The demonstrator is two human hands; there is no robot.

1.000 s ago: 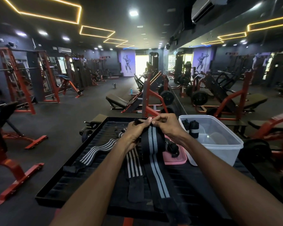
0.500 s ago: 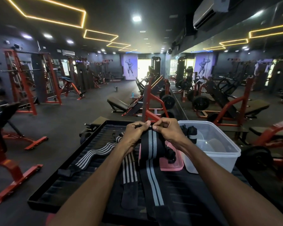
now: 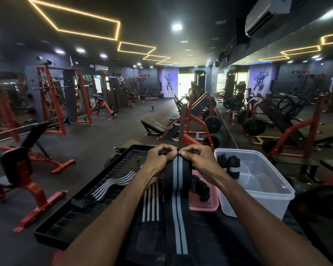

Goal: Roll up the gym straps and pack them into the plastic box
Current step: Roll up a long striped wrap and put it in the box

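Note:
A black gym strap with two grey stripes (image 3: 177, 198) runs from the near edge of the black tray (image 3: 52, 229) up to both my hands. My left hand (image 3: 160, 159) and my right hand (image 3: 197, 160) pinch its far end side by side, where it is curled into a small roll. A black strap with several white stripes (image 3: 150, 205) lies just left of it. Another striped strap (image 3: 112, 186) lies slanted further left. The clear plastic box (image 3: 258, 196) stands to the right with two rolled straps (image 3: 233, 167) in its far left corner.
A pink lid (image 3: 205, 205) lies between the held strap and the box, with a dark strap bundle (image 3: 200, 187) on it. Red and black gym machines and benches surround the tray, and a mirror wall runs along the right.
The view has tilted down a little and the hands sit further from me. The fingers have shifted on the strap's rolled end, and less strap hangs over the tray's near edge.

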